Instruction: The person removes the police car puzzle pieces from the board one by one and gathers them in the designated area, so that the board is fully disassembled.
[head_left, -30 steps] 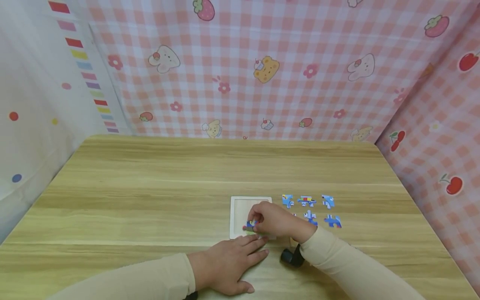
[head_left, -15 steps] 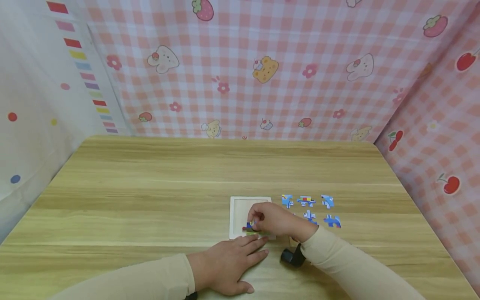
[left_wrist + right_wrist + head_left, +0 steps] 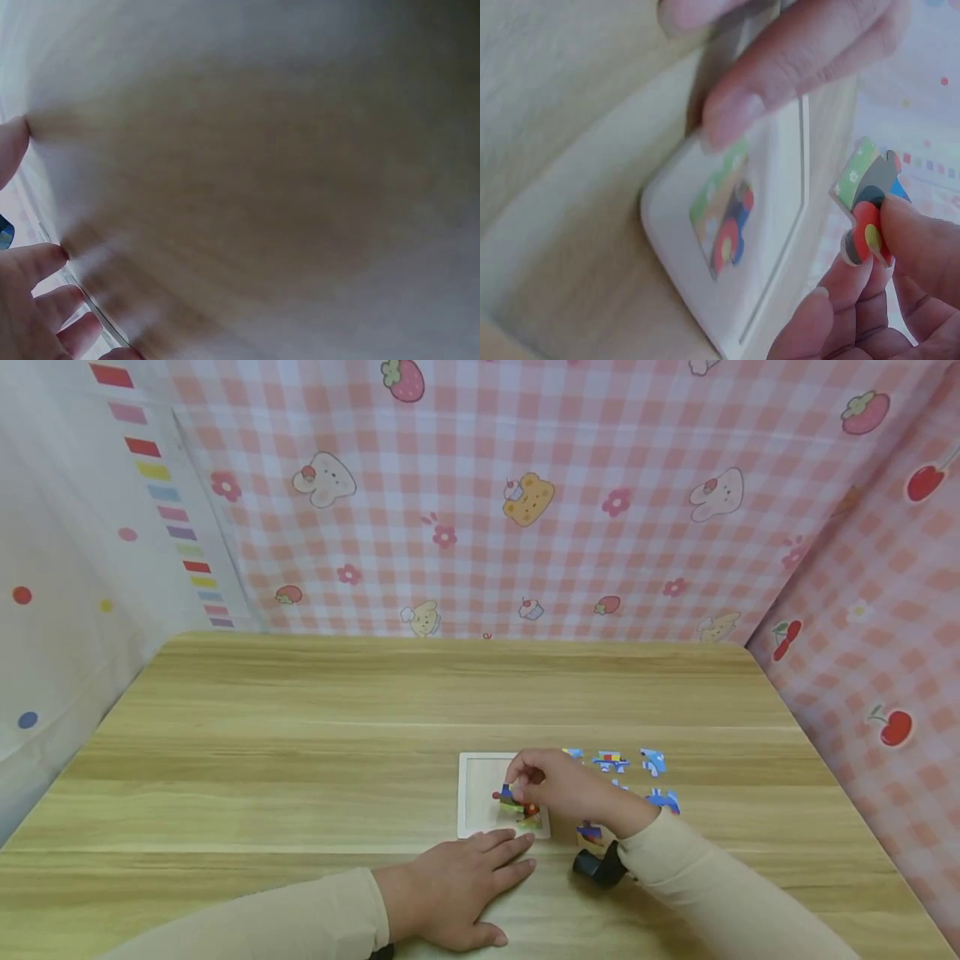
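My right hand [image 3: 562,787] pinches a jigsaw piece [image 3: 868,196] between thumb and fingers, raised over the white-rimmed puzzle tray [image 3: 462,793]. Green, grey, red and blue show on this piece. Another jigsaw piece [image 3: 724,217], similarly coloured, lies in the tray's near right corner. Palm down on the table, my left hand [image 3: 457,887] has its fingers spread, with fingertips right at the tray's near rim. In the left wrist view, fingers [image 3: 37,262] of that hand show at the left edge beside the tray's side.
Several blue puzzle pieces [image 3: 652,762] lie to the right of the tray, some partly hidden by the right hand. Near the right wrist is one more piece [image 3: 589,832], beside a black wrist mount [image 3: 597,867]. Patterned cloth [image 3: 450,510] hangs behind the wooden table [image 3: 300,735].
My right hand has lifted the held piece slightly and shifted right and away from me, so the piece in the tray corner shows more. The left hand has stayed put.
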### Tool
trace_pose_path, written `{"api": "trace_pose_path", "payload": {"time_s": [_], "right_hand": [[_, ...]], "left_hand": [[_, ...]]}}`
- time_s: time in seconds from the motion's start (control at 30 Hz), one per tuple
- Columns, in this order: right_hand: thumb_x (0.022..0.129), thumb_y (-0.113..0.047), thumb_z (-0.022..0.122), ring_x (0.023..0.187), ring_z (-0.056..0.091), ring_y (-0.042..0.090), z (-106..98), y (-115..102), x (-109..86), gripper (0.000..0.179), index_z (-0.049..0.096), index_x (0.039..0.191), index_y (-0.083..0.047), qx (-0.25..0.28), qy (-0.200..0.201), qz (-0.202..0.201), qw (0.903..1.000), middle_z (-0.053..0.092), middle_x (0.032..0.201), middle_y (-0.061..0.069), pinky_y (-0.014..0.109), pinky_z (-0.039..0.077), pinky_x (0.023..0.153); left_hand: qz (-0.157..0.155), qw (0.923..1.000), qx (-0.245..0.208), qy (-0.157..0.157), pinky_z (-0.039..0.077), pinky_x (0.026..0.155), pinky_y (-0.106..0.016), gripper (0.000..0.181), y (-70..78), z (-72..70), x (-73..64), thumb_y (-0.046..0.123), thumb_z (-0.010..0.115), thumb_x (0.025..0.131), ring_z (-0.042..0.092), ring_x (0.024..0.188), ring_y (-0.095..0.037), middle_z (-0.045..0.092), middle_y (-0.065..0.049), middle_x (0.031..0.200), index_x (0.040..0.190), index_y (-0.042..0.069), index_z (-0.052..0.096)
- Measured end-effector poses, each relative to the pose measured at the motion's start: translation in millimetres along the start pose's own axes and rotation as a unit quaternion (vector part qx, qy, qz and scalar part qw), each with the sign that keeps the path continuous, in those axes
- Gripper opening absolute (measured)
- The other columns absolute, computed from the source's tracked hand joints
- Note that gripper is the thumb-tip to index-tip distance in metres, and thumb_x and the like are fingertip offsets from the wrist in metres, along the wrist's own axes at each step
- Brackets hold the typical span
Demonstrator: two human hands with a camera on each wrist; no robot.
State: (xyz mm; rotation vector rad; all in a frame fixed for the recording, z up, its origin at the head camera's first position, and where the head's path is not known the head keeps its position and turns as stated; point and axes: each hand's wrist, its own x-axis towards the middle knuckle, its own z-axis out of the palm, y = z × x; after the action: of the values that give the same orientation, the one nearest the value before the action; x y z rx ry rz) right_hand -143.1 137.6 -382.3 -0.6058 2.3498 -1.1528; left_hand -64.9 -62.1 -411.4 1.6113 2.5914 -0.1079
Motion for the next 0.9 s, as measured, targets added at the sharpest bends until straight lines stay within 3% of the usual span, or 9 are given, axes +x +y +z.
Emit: {"api": "trace_pose_path", "payload": {"time_s": [0.33,0.63,0.9], "right_hand": [[0.092,-0.005,0.062,0.077,0.05,0.016,-25,7,-13.2,0.002,0.062,0.094,-0.005,-0.02,0.014,-0.011,0.9996,0.057,0.084,0.004,0.025,0.043,0.062],[0.092,-0.007,0.063,0.076,0.051,0.017,-46,23,-26.8,0.004,0.061,0.094,-0.004,-0.033,0.005,0.006,0.9994,0.057,0.083,0.002,0.028,0.045,0.066],[0.092,-0.007,0.063,0.077,0.053,0.016,-59,39,-41.2,0.005,0.062,0.094,-0.004,-0.031,-0.007,-0.006,0.9995,0.057,0.083,0.002,0.026,0.046,0.067]], "left_hand": [[-0.013,0.9993,-0.03,-0.019,0.035,0.109,-0.03,0.074,-2.2,-1.2,2.2,0.061,0.049,0.091,0.03,0.142,-0.022,0.03,-0.006,0.156,0.149,0.016,0.038],[-0.016,0.9985,-0.047,-0.024,0.035,0.108,-0.029,0.074,-2.2,-1.7,2.0,0.06,0.05,0.09,0.031,0.141,-0.022,0.03,-0.006,0.156,0.149,0.016,0.037],[-0.021,0.9988,-0.039,-0.021,0.036,0.107,-0.029,0.074,-0.1,-0.6,1.7,0.061,0.051,0.09,0.031,0.141,-0.021,0.03,-0.005,0.156,0.149,0.017,0.038]]}}
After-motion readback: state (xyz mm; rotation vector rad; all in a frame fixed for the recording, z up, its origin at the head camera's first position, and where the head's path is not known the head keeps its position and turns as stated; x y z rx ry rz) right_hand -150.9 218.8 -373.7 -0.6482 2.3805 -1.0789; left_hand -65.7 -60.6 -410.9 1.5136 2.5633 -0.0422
